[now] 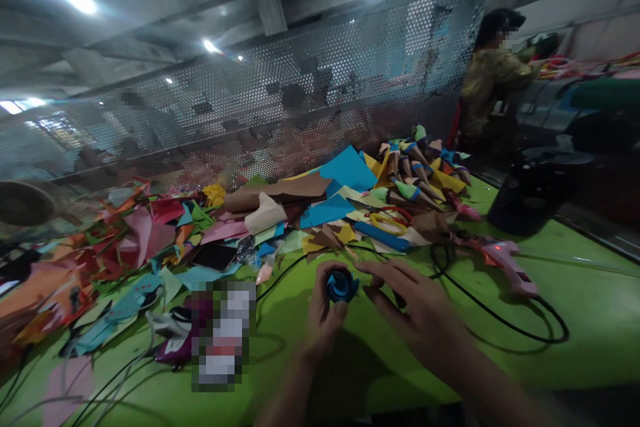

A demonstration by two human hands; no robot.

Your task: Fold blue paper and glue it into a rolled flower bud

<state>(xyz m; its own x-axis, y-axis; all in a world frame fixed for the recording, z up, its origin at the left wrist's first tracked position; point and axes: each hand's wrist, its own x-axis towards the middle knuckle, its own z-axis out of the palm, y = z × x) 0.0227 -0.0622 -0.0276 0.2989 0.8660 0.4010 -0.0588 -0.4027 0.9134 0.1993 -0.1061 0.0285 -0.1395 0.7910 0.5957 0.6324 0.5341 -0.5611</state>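
Note:
A small blue paper rose point(341, 285), rolled into a spiral, sits in my left hand point(325, 310), whose fingers and thumb curl around it. One petal tip sticks out on its right side. Close to that side is my right hand point(407, 297), with its fingers bent and apart and nothing visible between them. Whether a fingertip touches the petal is hard to see. Behind the hands lie a blue rod-shaped tool point(383, 236), scissors with red and yellow handles point(390, 219) and paper scraps point(327, 211).
A pink glue gun point(510, 267) with a looping black cable point(543, 339) lies at the right of the green table point(595, 307). A phone point(215, 256) and a power strip point(225, 340) are on the left. Finished paper cones point(413, 170) pile up before a perforated metal screen point(350, 67). Another person point(493, 87) stands beyond.

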